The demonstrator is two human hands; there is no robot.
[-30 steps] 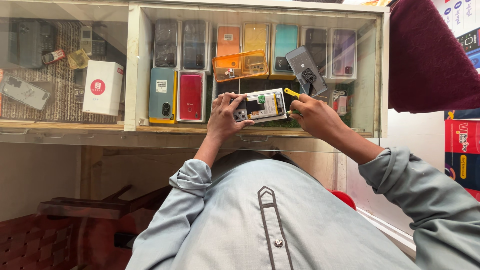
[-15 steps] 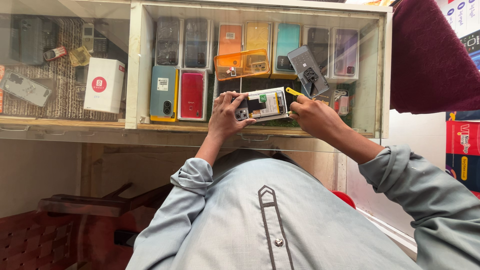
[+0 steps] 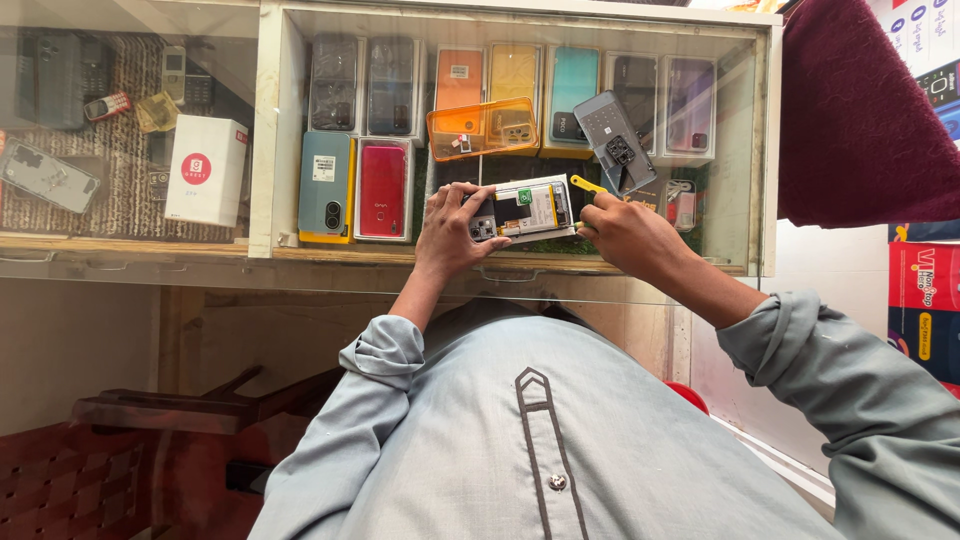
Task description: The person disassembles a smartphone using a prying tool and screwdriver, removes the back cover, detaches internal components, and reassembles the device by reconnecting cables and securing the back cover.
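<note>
Glass countertop (image 3: 150,262) over a wood-framed display case filled the upper half of the frame, with rows of flat, glossy phone back covers (image 3: 380,188) in grey, red, orange, yellow and teal lying beneath the pane, and a white box (image 3: 205,170) with a red round mark at upper left. At centre frame, the person's left hand (image 3: 450,225) was closed around the camera end of an opened smartphone (image 3: 525,208), thumb and fingers gripping its edges so that the exposed interior, a pale battery and dark boards, faced upward just above the glass. The right hand (image 3: 625,232) was pinched shut on a slim yellow pry tool (image 3: 586,185), whose tip met the phone's right end. A translucent orange tray (image 3: 482,128) holding small parts and a detached grey rear cover (image 3: 615,140) lay just beyond the phone. Judged from this pose, the chief hazards were a slip of the hard plastic tip into the soft battery or a thin ribbon connector, caused by excess leverage, and a drop of the smooth-edged phone onto the hard glass if the one-handed grip loosened. Loose sleeves of light grey-blue woven cloth (image 3: 800,360) could also sweep small parts from the tray.
</note>
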